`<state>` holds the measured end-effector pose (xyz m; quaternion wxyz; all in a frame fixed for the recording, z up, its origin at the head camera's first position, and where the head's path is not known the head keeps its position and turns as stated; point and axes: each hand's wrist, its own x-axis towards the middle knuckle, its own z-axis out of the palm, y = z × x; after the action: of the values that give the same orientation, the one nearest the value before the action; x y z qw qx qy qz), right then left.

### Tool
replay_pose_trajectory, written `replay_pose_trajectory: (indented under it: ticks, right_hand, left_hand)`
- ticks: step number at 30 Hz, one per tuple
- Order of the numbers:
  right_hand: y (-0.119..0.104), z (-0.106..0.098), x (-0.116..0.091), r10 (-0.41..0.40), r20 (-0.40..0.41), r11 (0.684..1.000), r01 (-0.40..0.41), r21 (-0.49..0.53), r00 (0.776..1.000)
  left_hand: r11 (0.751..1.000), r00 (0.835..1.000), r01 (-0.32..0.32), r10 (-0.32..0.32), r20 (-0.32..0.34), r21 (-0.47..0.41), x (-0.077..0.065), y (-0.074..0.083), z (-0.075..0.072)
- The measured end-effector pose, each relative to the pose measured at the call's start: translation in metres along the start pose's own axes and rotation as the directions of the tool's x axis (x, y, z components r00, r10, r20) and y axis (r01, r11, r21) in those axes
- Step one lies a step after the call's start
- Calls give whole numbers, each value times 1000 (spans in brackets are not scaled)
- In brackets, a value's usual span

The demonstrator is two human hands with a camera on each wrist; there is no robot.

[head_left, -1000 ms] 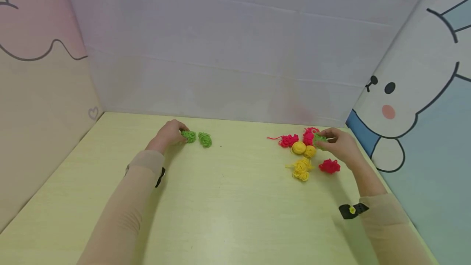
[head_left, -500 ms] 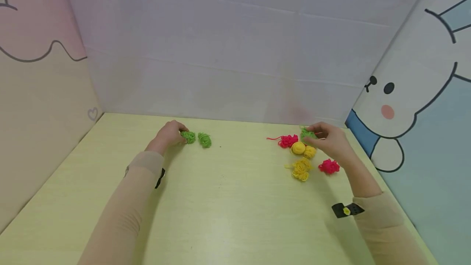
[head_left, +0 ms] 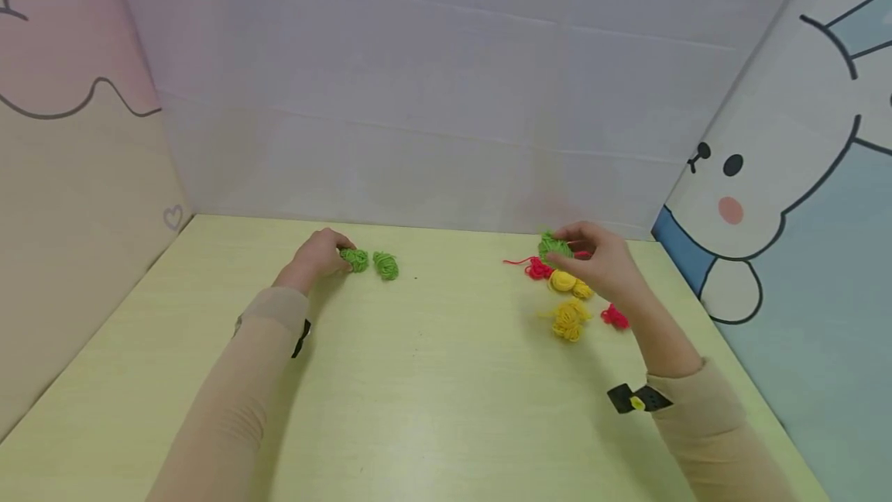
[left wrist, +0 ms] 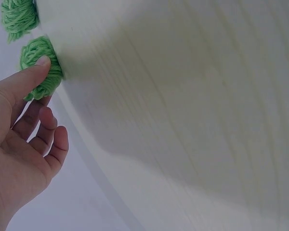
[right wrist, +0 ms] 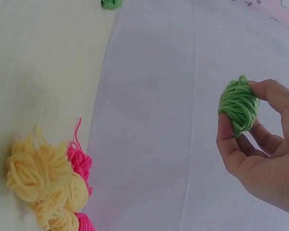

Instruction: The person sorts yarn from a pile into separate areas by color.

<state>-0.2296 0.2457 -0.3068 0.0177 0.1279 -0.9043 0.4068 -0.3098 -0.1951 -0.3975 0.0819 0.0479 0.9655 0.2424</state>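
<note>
The right hand pinches a green yarn bundle with its fingers, above the tabletop. The left hand pinches another green bundle; the loose green bundle sits just beside that, nearer the left hand.

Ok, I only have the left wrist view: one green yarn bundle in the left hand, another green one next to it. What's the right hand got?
Observer: The right hand pinches a third green yarn bundle between thumb and fingers.
Operator: Is that one down on the table?
Observer: No, the right wrist view shows it held up, off the table.
Operator: Any loose ends over on that side?
Observer: Yes, in the head view a pink bundle near the yellow yarn trails a thin strand off to the left.
</note>
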Motion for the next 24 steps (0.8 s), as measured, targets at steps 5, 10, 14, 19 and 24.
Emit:
replay_pose_trajectory:
  ticks: [5,10,14,19,24]
  right_hand:
    - [-10,12,1,-38,-5,998,38,48,999]
    - [-22,26,2,-83,3,983,81,166,997]
    - [-29,37,3,-111,15,972,105,208,994]
    - [-37,52,7,-141,11,965,135,225,990]
    - [-48,68,11,-159,2,955,153,252,987]
  left_hand:
    - [1000,1000,1,-1,2,0,-1,1,-1]
    - [1000,1000,-2,2,0,5,-2,2,0]
    - [1000,1000,-7,7,-3,1,-2,3,0]
    - [1000,1000,-7,7,-7,8,-1,2,1]
    - [1000,1000,-14,14,-8,20,-2,2,0]
